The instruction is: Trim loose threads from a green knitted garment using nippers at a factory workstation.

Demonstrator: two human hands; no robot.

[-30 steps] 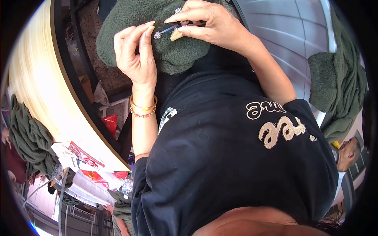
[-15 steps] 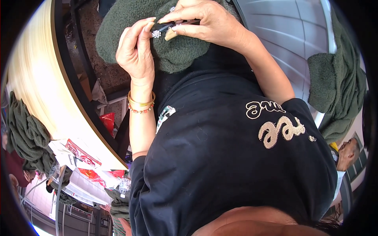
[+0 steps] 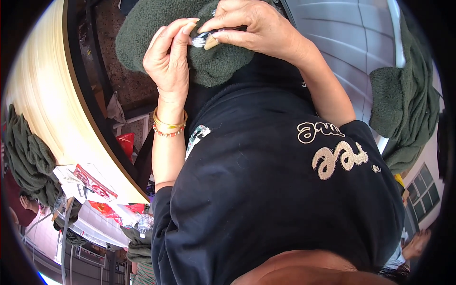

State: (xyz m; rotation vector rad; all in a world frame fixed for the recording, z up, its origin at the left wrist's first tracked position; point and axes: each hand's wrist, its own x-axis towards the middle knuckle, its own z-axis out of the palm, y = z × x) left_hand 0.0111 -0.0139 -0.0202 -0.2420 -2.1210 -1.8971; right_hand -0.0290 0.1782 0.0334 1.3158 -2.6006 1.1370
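Note:
My two hands meet at the top of the view, over a dark green knitted cloth (image 3: 223,66) that lies bunched against my black shirt. In my right hand (image 3: 251,28) I pinch a small tool (image 3: 209,42) with a tan part and a shiny metal tip. My left hand (image 3: 168,61), with gold and beaded bangles on its wrist, has thumb and fingers closed on that metal tip. What the tip is doing in the cloth is too small to tell.
A pale wooden tabletop (image 3: 47,104) with a dark edge curves down the left, with a heap of green knitwear (image 3: 26,156) and red-and-white packets (image 3: 90,180). More green knitwear (image 3: 403,104) hangs at right by a grey panelled wall (image 3: 351,38). Another person (image 3: 418,244) is at lower right.
Both hands have risen slightly with the tool. My left fingers have closed in on its metal tip.

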